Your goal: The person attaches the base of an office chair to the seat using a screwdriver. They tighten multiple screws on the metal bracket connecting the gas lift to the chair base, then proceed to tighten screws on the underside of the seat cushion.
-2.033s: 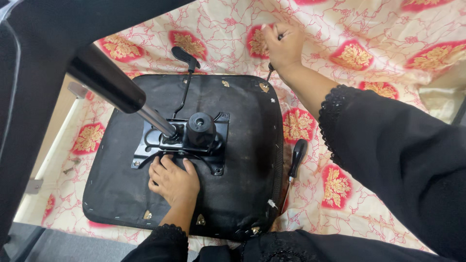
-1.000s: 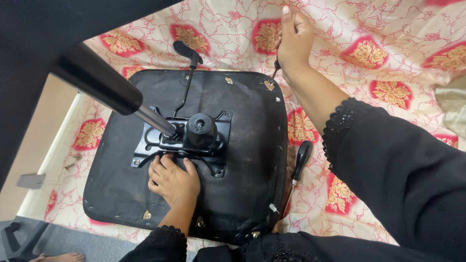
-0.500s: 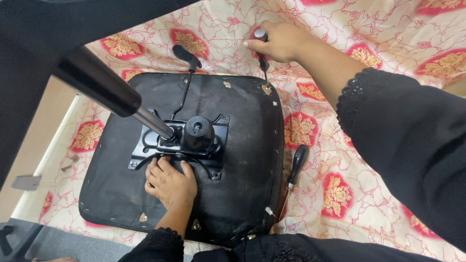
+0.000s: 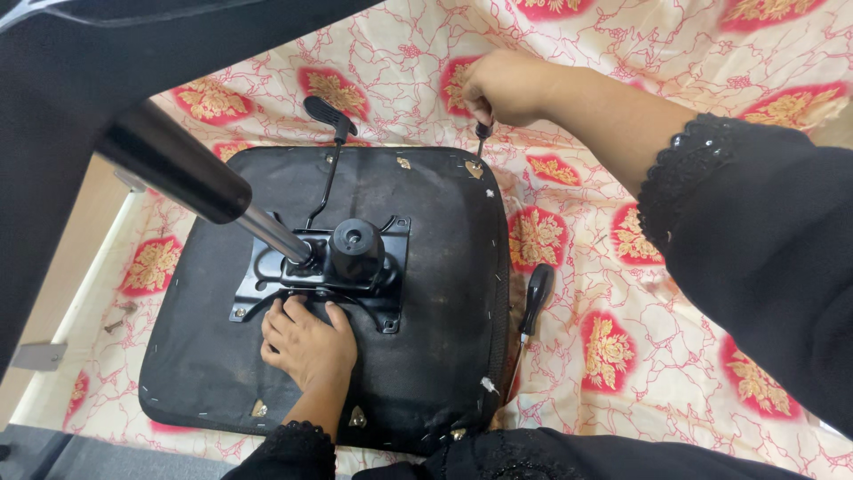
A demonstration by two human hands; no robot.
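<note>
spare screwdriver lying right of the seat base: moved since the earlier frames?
No. The spare screwdriver lies along the right edge of the seat base, handle away from the person, as before; its small shift in the picture matches the seat's, so that is camera motion.

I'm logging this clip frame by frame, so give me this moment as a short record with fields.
Left hand: flat on the upturned black seat base, beside the metal mechanism plate
Right hand: gripping a screwdriver, tip at the seat's far corner
Spare screwdriver: lying on the floral cloth, by the seat's right edge
Gas cylinder: sticking up from the plate
</note>
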